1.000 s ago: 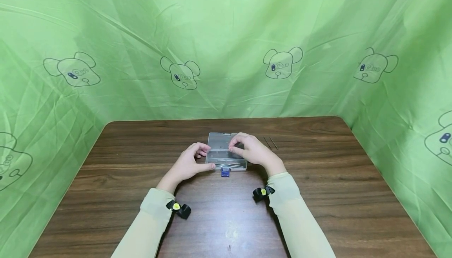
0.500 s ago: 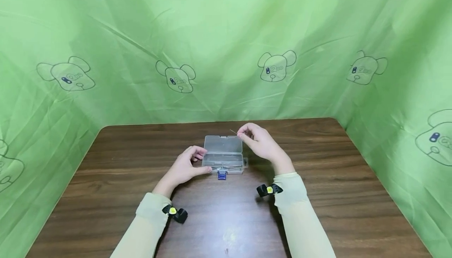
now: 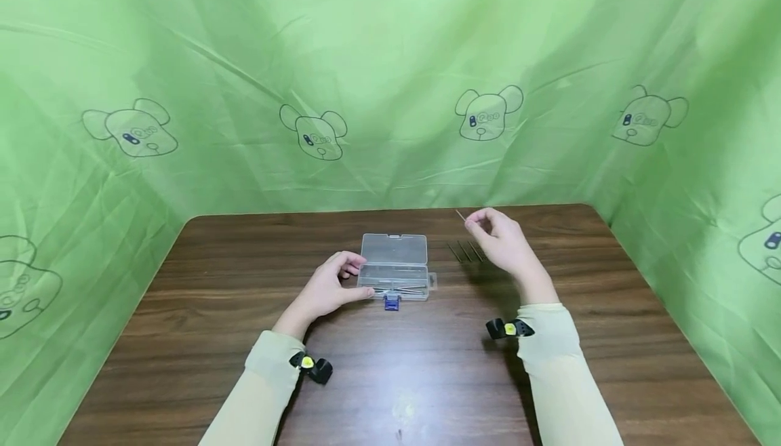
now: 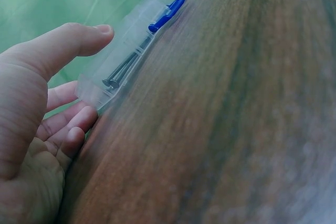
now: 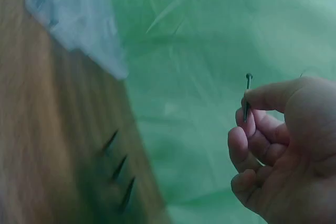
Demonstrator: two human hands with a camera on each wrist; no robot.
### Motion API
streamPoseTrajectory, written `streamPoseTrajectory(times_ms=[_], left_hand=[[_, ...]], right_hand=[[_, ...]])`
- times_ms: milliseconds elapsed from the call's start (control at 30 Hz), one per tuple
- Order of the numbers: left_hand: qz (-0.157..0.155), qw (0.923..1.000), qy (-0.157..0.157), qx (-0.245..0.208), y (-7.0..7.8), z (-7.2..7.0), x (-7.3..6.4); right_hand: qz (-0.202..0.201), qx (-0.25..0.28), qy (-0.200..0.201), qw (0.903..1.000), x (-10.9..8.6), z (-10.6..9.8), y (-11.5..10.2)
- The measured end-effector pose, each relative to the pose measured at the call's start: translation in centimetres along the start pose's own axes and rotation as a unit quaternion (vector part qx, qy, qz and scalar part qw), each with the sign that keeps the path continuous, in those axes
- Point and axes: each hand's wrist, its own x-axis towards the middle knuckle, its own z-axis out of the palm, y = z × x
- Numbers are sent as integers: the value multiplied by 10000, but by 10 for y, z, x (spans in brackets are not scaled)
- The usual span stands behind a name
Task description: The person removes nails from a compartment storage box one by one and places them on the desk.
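- Your right hand (image 3: 500,239) pinches a slim, dark metal nail (image 5: 249,80) between thumb and index finger, the other fingers curled below it.
- That nail is raised above the brown wood-grain table (image 3: 244,249), right of the box and near the table's back edge.
- Three dark, thin metal nails (image 5: 127,195) lie just below your right hand, apart and roughly parallel (they blur in the right wrist view).
- Your left hand (image 3: 326,287) holds the left end of the clear, rectangular plastic box (image 3: 384,272), thumb at the front corner, curled fingertips farther back.
- The box's clear lid (image 3: 395,249) is folded back; its blue plastic latch (image 3: 392,303) hangs in front.
- Long metal nails (image 3: 409,290) lie sideways in the front compartment.
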Motion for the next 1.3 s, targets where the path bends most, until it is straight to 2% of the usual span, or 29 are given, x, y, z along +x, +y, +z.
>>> streamPoseTrajectory(times_ms=[167,367,567,967,1300], left_hand=[[14,10000,-32,-19,2,1,-1],[-4,10000,-26,-54,0,0,1],[31,9999,-11,-97,-2,1,1],[129,9999,23,-61,1,0,1],[79,10000,17,14,-2,0,2]], right_hand=[[297,-283,126,9991,-3,-4,26],[648,-490,73,9967,-6,-3,48],[735,-541,13,9958,-6,3,68],[862,-791,-14,9931,-10,9,86],[741,-809,-62,9939,-10,7,94]])
